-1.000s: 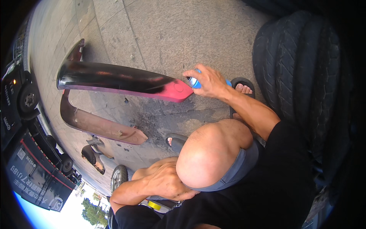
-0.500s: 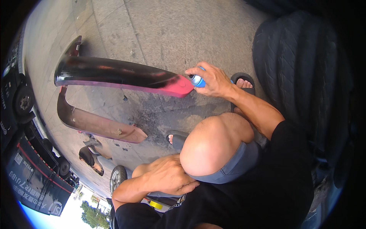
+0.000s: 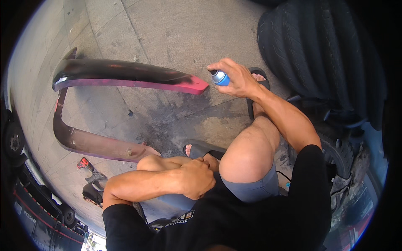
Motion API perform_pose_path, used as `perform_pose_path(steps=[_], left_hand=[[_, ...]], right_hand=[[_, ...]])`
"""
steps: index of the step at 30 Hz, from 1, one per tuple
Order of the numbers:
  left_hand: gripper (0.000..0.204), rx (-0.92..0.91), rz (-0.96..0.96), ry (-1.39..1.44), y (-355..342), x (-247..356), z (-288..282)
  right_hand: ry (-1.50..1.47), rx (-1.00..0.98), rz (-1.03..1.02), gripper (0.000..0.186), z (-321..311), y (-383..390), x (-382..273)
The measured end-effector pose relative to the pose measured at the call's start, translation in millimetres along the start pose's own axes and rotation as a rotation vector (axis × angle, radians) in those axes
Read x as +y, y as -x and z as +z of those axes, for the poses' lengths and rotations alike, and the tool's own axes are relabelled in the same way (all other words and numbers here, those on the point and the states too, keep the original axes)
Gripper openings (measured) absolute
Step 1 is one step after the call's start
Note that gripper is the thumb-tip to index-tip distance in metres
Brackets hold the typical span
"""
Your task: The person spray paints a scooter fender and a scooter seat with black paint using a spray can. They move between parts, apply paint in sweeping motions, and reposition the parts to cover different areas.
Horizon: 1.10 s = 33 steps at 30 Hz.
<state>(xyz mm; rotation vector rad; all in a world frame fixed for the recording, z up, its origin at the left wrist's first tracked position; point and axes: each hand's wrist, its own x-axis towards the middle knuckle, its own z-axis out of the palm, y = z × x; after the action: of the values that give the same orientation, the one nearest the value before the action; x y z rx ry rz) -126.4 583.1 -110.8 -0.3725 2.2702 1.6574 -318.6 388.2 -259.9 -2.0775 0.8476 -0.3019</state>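
Note:
My right hand (image 3: 236, 81) grips a blue-and-silver spray can (image 3: 219, 78), index finger over its top, just right of the pink tip of a long curved panel (image 3: 130, 71). That panel is mostly painted glossy black, with pink along the lower edge. Its U-shaped frame continues down to a dull pinkish-brown arm (image 3: 96, 143). My left hand (image 3: 197, 180) rests low between my bent knees, fingers curled; whatever may be inside them is hidden.
Large black tyres (image 3: 318, 54) stand at right. A red-and-black power drill (image 3: 86, 164) and dark scraps (image 3: 93, 193) lie on the paving (image 3: 184, 37) at lower left. A dark truck (image 3: 46, 219) is at far left. My sandalled feet sit beside the panels.
The view has shifted, bringing the drill into sight. The spray can is higher in the picture, slightly clear of the pink tip. My left hand has left the knee and curled between my legs.

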Motion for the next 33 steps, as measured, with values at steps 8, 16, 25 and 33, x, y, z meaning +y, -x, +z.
perform_pose_path(steps=[8, 16, 25, 33], left_hand=[[0.021, 0.169, 0.162, -0.039, -0.1, 26.4, -7.7], [0.019, 0.350, 0.196, 0.047, -50.5, 45.4, -24.5], [0.016, 0.485, 0.179, 0.281, -100.0, 65.9, -26.7], [0.014, 0.588, 0.184, 0.348, -114.8, 77.6, -30.9]], right_hand=[[-0.071, 0.055, -0.083, 0.058, 18.5, -6.6, -2.6], [-0.086, 0.014, -0.140, 0.061, 18.4, -1.2, 24.5], [-0.159, 0.030, -0.260, 0.061, 27.4, -20.2, 27.0], [-0.116, 0.093, -0.301, 0.062, 31.9, -21.8, 19.5]])
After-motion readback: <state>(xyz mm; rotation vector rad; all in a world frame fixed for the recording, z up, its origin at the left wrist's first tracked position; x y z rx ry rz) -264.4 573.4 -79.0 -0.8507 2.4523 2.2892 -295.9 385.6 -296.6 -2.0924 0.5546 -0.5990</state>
